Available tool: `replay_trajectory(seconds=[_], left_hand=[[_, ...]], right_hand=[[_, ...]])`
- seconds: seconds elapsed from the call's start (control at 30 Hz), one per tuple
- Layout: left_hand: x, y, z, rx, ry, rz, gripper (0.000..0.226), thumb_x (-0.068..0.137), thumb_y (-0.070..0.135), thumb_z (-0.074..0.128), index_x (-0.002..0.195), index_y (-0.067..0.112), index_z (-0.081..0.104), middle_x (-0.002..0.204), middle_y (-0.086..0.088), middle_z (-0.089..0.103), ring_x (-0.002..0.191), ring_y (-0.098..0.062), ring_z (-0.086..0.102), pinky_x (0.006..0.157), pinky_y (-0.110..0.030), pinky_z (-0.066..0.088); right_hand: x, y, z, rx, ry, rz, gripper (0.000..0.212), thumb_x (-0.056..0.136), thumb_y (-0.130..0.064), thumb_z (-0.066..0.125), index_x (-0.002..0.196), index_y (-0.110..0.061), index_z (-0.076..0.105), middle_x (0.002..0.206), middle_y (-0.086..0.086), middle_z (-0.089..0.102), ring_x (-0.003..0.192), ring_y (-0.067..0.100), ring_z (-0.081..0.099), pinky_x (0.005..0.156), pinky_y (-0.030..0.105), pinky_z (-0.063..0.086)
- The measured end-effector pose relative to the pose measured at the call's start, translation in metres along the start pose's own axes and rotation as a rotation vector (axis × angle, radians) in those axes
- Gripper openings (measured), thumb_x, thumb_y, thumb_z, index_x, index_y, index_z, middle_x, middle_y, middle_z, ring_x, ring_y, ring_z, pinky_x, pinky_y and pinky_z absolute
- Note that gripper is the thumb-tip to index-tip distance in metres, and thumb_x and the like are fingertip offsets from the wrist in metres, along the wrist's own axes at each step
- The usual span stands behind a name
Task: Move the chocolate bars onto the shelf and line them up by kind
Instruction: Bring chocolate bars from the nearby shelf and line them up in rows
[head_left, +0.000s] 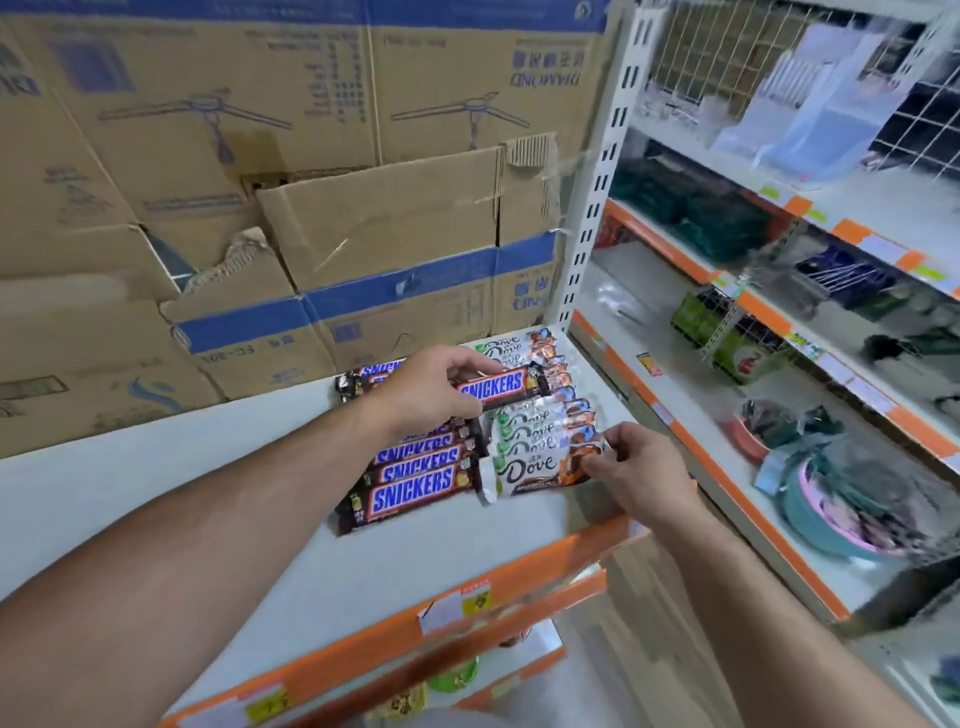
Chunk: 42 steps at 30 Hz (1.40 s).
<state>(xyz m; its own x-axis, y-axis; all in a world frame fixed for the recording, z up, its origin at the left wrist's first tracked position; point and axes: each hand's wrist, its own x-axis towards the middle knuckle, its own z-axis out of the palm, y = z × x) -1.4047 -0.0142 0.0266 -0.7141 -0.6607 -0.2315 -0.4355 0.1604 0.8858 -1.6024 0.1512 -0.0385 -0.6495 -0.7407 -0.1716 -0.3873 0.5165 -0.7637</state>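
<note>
Two rows of bars already lie on the shelf: the Snickers row on the left and the Dove row just beside it on the right. Each bar sits crosswise and overlaps the next like tiles, so the names read from the front. One Snickers bar is out of place, slanted across the Dove row. My left hand grips its near end, thumb on the near edge and fingers curled over the far edge. I judge I hold it this way to swing it back to its own kind, toward the far end of the Snickers row. My right hand pinches the right end of the front Dove between thumb and fingertips, probably to square it with the bars behind and steady that row while the other hand works. Both forearms reach in from below. The left is long and nearly straight across the shelf's white top; the right comes in over the orange front edge, wrist low. Boxes stand stacked behind the shelf
</note>
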Motion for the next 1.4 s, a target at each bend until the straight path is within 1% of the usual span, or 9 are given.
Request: replay_trajectory(seconds=[0.07, 0.17, 0.33, 0.53, 0.7, 0.87, 1.07, 1.2, 1.4], left_hand=[[-0.003, 0.002, 0.005, -0.004, 0.039, -0.021, 0.048, 0.083, -0.004, 0.068, 0.118, 0.028, 0.066, 0.104, 0.005, 0.072, 0.078, -0.008, 0.07, 0.06, -0.022, 0.054], [-0.007, 0.0, 0.01, -0.025, 0.112, -0.047, 0.049, 0.081, -0.006, 0.069, 0.115, 0.029, 0.067, 0.104, 0.007, 0.073, 0.085, -0.014, 0.072, 0.068, -0.027, 0.059], [-0.018, -0.001, 0.019, -0.039, 0.181, -0.084, 0.048, 0.081, -0.008, 0.067, 0.117, 0.024, 0.067, 0.097, 0.009, 0.073, 0.067, -0.001, 0.068, 0.053, -0.017, 0.052], [-0.026, -0.006, 0.029, -0.047, 0.219, -0.068, 0.05, 0.08, -0.013, 0.065, 0.118, 0.018, 0.067, 0.106, 0.002, 0.072, 0.08, -0.004, 0.067, 0.06, -0.015, 0.052], [-0.036, -0.011, 0.03, -0.046, 0.25, -0.086, 0.051, 0.08, -0.01, 0.068, 0.118, 0.024, 0.068, 0.111, 0.007, 0.069, 0.094, -0.005, 0.067, 0.069, -0.023, 0.057], [-0.056, -0.021, 0.025, -0.07, 0.268, -0.131, 0.048, 0.081, -0.007, 0.069, 0.115, 0.027, 0.068, 0.108, 0.01, 0.068, 0.095, -0.005, 0.067, 0.076, -0.029, 0.06], [-0.084, -0.043, 0.0, -0.161, 0.327, -0.182, 0.048, 0.079, -0.01, 0.07, 0.114, 0.023, 0.068, 0.106, 0.0, 0.071, 0.089, -0.012, 0.072, 0.076, -0.036, 0.061], [-0.105, -0.063, -0.028, -0.171, 0.365, -0.161, 0.046, 0.079, -0.01, 0.068, 0.111, 0.023, 0.068, 0.106, -0.002, 0.072, 0.091, -0.01, 0.071, 0.074, -0.03, 0.059], [-0.147, -0.103, -0.087, -0.13, 0.382, -0.123, 0.041, 0.078, -0.01, 0.064, 0.105, 0.02, 0.069, 0.092, 0.001, 0.073, 0.067, -0.008, 0.057, 0.055, -0.02, 0.044]], right_hand=[[0.006, 0.002, -0.002, -0.09, -0.006, -0.012, 0.015, 0.081, -0.025, 0.076, 0.081, -0.021, 0.061, 0.071, -0.002, 0.061, 0.065, 0.018, 0.053, 0.056, 0.031, 0.037], [0.013, 0.004, -0.003, -0.105, -0.021, -0.033, 0.016, 0.08, -0.028, 0.077, 0.082, -0.023, 0.062, 0.073, -0.004, 0.062, 0.072, 0.021, 0.057, 0.061, 0.032, 0.04], [0.016, 0.008, -0.005, -0.071, 0.007, -0.032, 0.023, 0.078, -0.031, 0.079, 0.089, -0.022, 0.061, 0.08, -0.002, 0.065, 0.071, 0.018, 0.06, 0.059, 0.032, 0.042], [0.013, 0.011, -0.004, -0.035, 0.054, -0.049, 0.024, 0.081, -0.028, 0.076, 0.091, -0.022, 0.056, 0.078, -0.008, 0.058, 0.07, 0.011, 0.052, 0.055, 0.024, 0.035], [0.003, 0.008, -0.003, -0.015, 0.14, -0.075, 0.033, 0.08, -0.03, 0.076, 0.096, -0.019, 0.049, 0.082, -0.003, 0.057, 0.078, 0.02, 0.057, 0.06, 0.034, 0.037], [-0.019, 0.007, 0.02, -0.159, 0.117, -0.383, 0.015, 0.083, -0.031, 0.068, 0.093, -0.025, 0.059, 0.091, -0.004, 0.06, 0.086, 0.02, 0.058, 0.072, 0.034, 0.047], [-0.044, -0.018, 0.062, -0.266, 0.036, -0.819, 0.028, 0.081, -0.03, 0.068, 0.106, -0.017, 0.069, 0.1, 0.002, 0.066, 0.094, 0.025, 0.058, 0.076, 0.029, 0.046], [-0.06, -0.04, 0.087, -0.25, 0.006, -0.908, 0.033, 0.079, -0.028, 0.067, 0.11, -0.017, 0.068, 0.106, 0.002, 0.065, 0.096, 0.026, 0.059, 0.08, 0.033, 0.05], [-0.088, -0.08, 0.151, -0.284, -0.017, -0.945, 0.035, 0.072, -0.024, 0.076, 0.106, -0.016, 0.071, 0.106, 0.002, 0.067, 0.094, 0.028, 0.061, 0.078, 0.032, 0.051]])
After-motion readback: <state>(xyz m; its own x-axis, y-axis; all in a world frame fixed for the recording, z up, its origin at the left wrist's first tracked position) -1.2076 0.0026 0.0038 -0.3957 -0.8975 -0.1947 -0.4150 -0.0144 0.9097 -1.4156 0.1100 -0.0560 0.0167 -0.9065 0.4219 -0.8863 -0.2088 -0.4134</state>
